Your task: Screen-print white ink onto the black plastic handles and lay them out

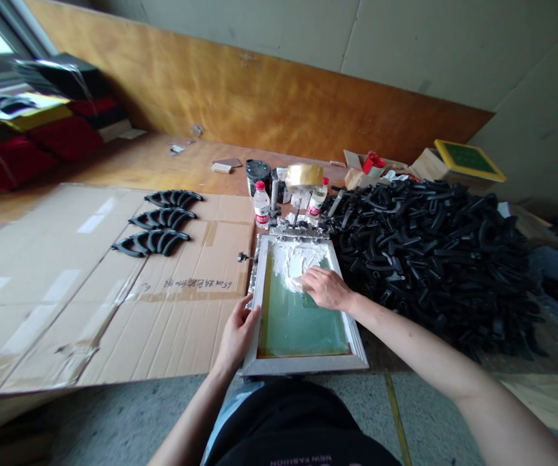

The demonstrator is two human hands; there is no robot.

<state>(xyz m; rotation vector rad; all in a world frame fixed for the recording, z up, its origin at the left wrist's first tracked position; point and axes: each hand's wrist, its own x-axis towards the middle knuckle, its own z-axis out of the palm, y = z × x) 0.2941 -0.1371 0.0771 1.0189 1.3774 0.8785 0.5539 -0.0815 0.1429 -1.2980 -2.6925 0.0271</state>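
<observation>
A screen-printing frame (304, 364) with a metal rim and green mesh lies in front of me. White paste (298, 259) is smeared thickly over the far part of its mesh. My right hand (326, 288) is closed, fingers down, around a small pale scraper (299, 283) at the near edge of the paste; the fingers hide most of it. My left hand (240, 330) grips the left side of the frame, thumb towards the rim and the other fingers partly hidden. A clamp bar (301, 232) runs along the frame's far edge.
Curved black plastic parts (155, 243) stand in rows on flat cardboard (186, 336) to the left. A big heap of black parts (429, 252) fills the right. Behind the frame are bottles (261, 206), a dark tub (258, 173) and a tape roll (304, 175).
</observation>
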